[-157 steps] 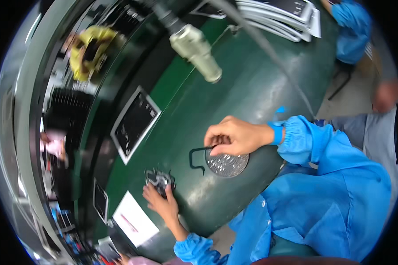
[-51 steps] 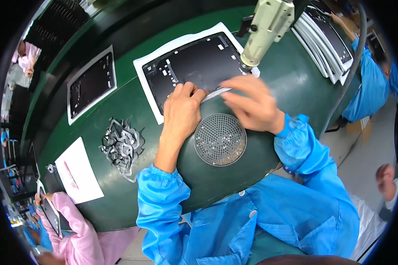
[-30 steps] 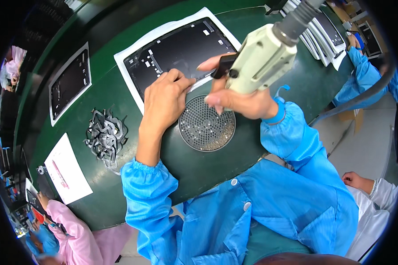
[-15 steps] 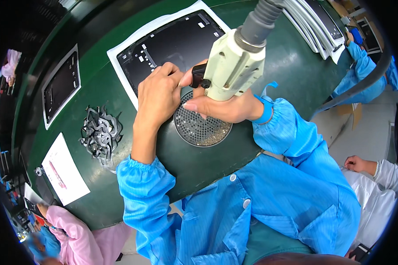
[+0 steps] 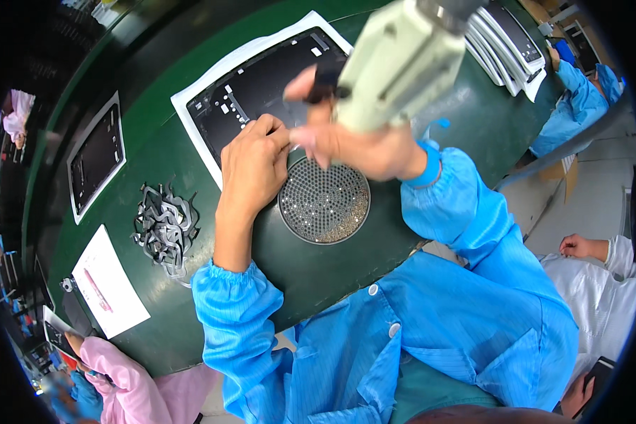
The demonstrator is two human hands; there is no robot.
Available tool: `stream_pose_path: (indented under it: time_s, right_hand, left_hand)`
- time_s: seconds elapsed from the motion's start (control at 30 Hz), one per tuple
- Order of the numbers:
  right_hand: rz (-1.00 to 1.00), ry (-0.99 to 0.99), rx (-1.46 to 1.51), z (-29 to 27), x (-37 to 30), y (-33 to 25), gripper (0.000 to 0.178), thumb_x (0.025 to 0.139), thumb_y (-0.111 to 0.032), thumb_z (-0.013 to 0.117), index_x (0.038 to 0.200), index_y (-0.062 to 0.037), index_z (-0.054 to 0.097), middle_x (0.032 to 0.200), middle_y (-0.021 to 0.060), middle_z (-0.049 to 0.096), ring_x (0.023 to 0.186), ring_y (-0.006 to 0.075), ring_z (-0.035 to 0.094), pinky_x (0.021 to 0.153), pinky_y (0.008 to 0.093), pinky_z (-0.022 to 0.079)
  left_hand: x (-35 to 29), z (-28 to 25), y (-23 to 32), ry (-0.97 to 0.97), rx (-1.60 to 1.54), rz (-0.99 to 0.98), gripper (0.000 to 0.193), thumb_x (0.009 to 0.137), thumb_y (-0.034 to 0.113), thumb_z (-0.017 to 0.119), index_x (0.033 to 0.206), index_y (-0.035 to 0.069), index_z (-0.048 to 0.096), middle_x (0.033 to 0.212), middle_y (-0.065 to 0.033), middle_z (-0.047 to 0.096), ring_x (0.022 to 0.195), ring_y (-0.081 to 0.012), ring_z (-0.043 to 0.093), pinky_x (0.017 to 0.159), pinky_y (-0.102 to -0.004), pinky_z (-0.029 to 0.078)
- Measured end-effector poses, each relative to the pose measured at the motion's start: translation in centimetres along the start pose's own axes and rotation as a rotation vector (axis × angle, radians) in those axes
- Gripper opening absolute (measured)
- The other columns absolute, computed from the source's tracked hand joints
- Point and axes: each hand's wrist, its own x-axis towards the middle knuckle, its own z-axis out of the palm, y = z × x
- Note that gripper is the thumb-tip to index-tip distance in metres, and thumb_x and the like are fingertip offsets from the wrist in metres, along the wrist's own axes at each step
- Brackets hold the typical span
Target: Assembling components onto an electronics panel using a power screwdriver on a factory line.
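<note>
My right hand (image 5: 374,148) grips a pale green electric screwdriver (image 5: 403,67), its index finger and thumb extended past the body. The driver is tilted and blurred, and its tip is hidden. My left hand (image 5: 256,159) lies at the near edge of a flat black panel (image 5: 261,81), fingers curled with the fingertips together; anything between them is too small to make out. A white foam sheet (image 5: 188,116) shows under the panel. Just below my hands sits a round perforated tray (image 5: 311,205), with small shiny screws scattered over its holes and heaped at its near right.
Left of my forearm lies a tangle of grey-black strips (image 5: 166,230). A paper with a pen (image 5: 97,290) and another black panel (image 5: 97,155) lie farther left. Stacked panels (image 5: 505,49) stand at the far right of the green table (image 5: 318,275). Other people sit around it.
The electric screwdriver has risen and shifted right in my right hand, whose index finger has lifted. The tray is now less covered. My left hand stays at the panel's edge.
</note>
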Motion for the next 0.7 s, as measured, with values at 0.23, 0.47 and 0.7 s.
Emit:
stream_pose_path:
  time_s: [0.23,0.47,0.7]
  right_hand:
    - [0.018,0.168,0.057,0.0,3.5,3.1,0.025,0.073,0.001,0.071,0.096,0.0046,0.06,0.061,0.0039,0.06,0.049,0.0094,0.058,0.044,0.0237,0.046]
    - [0.008,0.189,-0.018,0.2,3.8,3.9,0.024,0.074,0.001,0.07,0.095,0.004,0.06,0.06,0.0037,0.06,0.048,0.0089,0.057,0.042,0.0232,0.045]
    - [-0.006,0.179,-0.023,0.1,3.7,4.1,0.022,0.075,0.001,0.07,0.094,0.0043,0.06,0.06,0.0037,0.06,0.048,0.0089,0.056,0.042,0.0226,0.045]
  left_hand:
    - [-0.3,0.6,-0.4,0.035,-0.02,-0.001,0.022,0.073,0.006,0.062,0.092,0.013,0.07,0.079,-0.0029,0.056,0.077,-0.0237,0.057,0.064,-0.0375,0.047]
    - [-0.6,0.3,-0.5,-0.004,-0.007,-0.041,0.025,0.073,0.006,0.061,0.095,0.015,0.07,0.08,-0.004,0.056,0.079,-0.0237,0.057,0.065,-0.0379,0.048]
    - [-0.7,0.2,-0.5,0.001,-0.017,-0.029,0.025,0.073,0.006,0.062,0.095,0.015,0.07,0.08,-0.0039,0.056,0.079,-0.0235,0.057,0.066,-0.0379,0.048]
